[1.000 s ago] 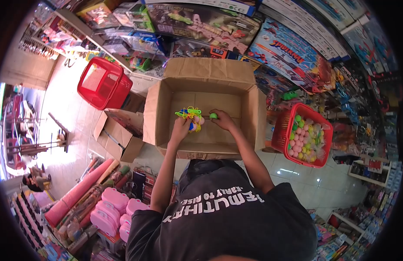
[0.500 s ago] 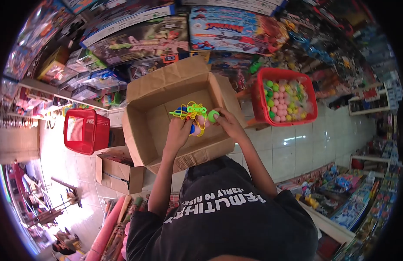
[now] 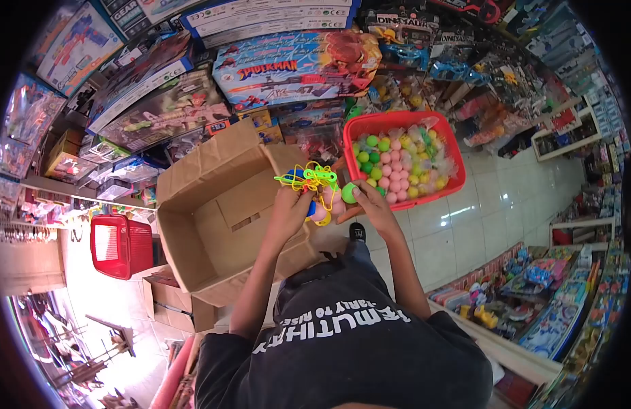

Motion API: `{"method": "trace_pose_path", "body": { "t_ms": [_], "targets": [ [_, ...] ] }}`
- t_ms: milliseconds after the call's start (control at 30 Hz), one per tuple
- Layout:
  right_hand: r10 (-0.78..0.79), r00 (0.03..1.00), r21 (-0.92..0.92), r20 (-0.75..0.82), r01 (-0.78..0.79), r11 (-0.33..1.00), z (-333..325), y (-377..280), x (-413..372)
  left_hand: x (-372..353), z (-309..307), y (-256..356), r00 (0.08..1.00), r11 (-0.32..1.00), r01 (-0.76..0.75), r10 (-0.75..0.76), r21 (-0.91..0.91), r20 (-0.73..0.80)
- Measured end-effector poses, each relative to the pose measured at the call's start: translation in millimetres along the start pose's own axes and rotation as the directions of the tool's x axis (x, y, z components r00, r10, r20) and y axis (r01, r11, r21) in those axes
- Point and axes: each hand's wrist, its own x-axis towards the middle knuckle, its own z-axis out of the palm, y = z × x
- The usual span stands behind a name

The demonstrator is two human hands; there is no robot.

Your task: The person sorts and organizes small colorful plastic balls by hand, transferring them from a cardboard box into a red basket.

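Note:
My left hand [image 3: 291, 206] is closed on a bundle of plastic toys [image 3: 317, 176], green and blue pieces tangled with yellow string. Pink balls [image 3: 331, 198] hang at the bundle's right side; how they are attached is hidden. Between the fingers of my right hand [image 3: 374, 206] is a light green ball [image 3: 349, 193], close beside the bundle. Both hands are over the right edge of an open cardboard box [image 3: 251, 192], whose bare bottom shows.
A red basket [image 3: 405, 117] holding green, pink and yellow balls stands to the right. Another red basket [image 3: 140, 247] and a smaller cardboard box [image 3: 167, 310] are at left. Boxed toys [image 3: 298, 68] line the far shelves. Tiled floor [image 3: 458, 218] shows at right.
The view has turned right, so the cardboard box and the ball basket appear farther left. My hands, still holding the bundle and the green ball, went from above the box's middle to its right edge.

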Motion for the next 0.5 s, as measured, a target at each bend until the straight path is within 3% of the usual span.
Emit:
{"method": "trace_pose_path", "body": {
  "t_ms": [167, 233, 267, 367, 433, 500],
  "targets": [
    [0.008, 0.997, 0.043, 0.075, -0.011, 0.999, -76.7, -8.2, 29.2, 30.5, 62.3, 17.1, 0.990, 0.992, 0.115, -0.119, -0.049, -0.075],
    [-0.102, 0.991, -0.078, 0.085, 0.109, 0.991, -109.3, 9.8, 43.4, 37.2, 88.4, 11.5, 0.982, 0.986, 0.114, -0.131, -0.124, -0.139],
    [-0.032, 0.997, -0.050, 0.071, 0.036, 0.998, -123.7, 12.6, 50.6, 40.9, 99.6, 9.9, 0.978, 0.984, 0.131, -0.148, -0.122, -0.146],
    [-0.017, 1.000, -0.129, 0.019, 0.019, 0.991, -166.6, 35.3, 80.6, 57.3, 126.5, 7.2, 0.965, 0.978, 0.141, -0.171, -0.154, -0.200],
    [-0.067, 0.995, -0.167, 0.069, 0.078, 0.983, -192.3, 43.7, 106.0, 66.8, 142.2, 4.7, 0.953, 0.974, 0.163, -0.197, -0.156, -0.230],
    [-0.213, 0.976, -0.256, 0.045, 0.217, 0.942, -207.2, 51.3, 129.9, 74.9, 150.9, 1.1, 0.943, 0.972, 0.186, -0.217, -0.141, -0.253]
  ]
}}
